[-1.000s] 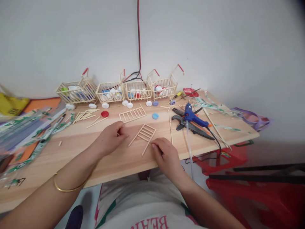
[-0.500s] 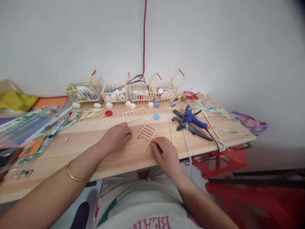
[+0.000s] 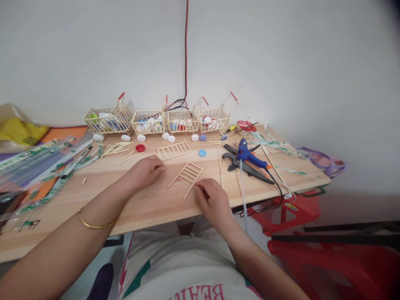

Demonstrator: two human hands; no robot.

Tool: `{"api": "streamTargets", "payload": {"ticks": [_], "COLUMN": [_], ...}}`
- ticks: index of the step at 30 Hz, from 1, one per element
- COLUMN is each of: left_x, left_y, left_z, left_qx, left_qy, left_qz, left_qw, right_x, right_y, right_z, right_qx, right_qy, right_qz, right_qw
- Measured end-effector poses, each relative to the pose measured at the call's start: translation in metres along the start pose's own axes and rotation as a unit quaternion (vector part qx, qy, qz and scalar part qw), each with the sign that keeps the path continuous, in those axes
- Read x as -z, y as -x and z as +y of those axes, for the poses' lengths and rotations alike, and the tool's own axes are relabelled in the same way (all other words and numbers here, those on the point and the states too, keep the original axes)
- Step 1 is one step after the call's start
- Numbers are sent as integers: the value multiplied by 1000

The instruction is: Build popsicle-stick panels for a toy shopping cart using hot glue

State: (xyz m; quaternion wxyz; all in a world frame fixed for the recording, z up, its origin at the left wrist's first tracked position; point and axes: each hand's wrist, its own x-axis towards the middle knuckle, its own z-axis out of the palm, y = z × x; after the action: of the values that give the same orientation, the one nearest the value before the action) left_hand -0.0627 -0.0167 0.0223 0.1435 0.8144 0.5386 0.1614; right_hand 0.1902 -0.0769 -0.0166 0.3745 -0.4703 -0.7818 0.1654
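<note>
A small ladder-like frame of thin wooden sticks (image 3: 187, 175) lies on the wooden table (image 3: 125, 200) between my hands. My left hand (image 3: 145, 171) rests on the table just left of the frame, fingers curled together; what they hold, if anything, is hidden. My right hand (image 3: 212, 200) lies at the frame's near end, fingers bent and pinched close to a stick's tip. A second stick frame (image 3: 174, 150) lies flat farther back. A gold bangle (image 3: 92, 223) circles my left wrist.
Several stick baskets (image 3: 179, 120) with bottle caps stand along the wall. A blue glue gun (image 3: 250, 154) lies on black pliers (image 3: 234, 160) at right, its cord trailing off the edge. Loose sticks (image 3: 117, 149), caps and a red cap (image 3: 140, 148) lie about. Plastic packets (image 3: 37, 166) cover the left. A red stool (image 3: 312, 246) stands below.
My hands have barely moved. My left hand shifted slightly away from the frame's left rail. The view itself swung a little to the right and back.
</note>
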Motion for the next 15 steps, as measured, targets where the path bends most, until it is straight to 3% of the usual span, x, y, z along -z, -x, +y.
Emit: {"api": "streamTargets", "payload": {"ticks": [4,10,15], "left_x": [2,-8,3], "left_y": [-1,-1,3], "left_z": [-5,-14,-12], "left_qx": [17,-43,-37], "left_qy": [15,13,-8], "left_qz": [6,-6,-46], "left_qw": [1000,999,998], "right_x": [1,0,1], "right_y": [0,0,0], "right_z": [0,0,0], "right_qx": [1,-3,-2], "right_qy": [4,7,1], "right_qz": [2,4,6], "right_qw": [1000,1000,1000]}}
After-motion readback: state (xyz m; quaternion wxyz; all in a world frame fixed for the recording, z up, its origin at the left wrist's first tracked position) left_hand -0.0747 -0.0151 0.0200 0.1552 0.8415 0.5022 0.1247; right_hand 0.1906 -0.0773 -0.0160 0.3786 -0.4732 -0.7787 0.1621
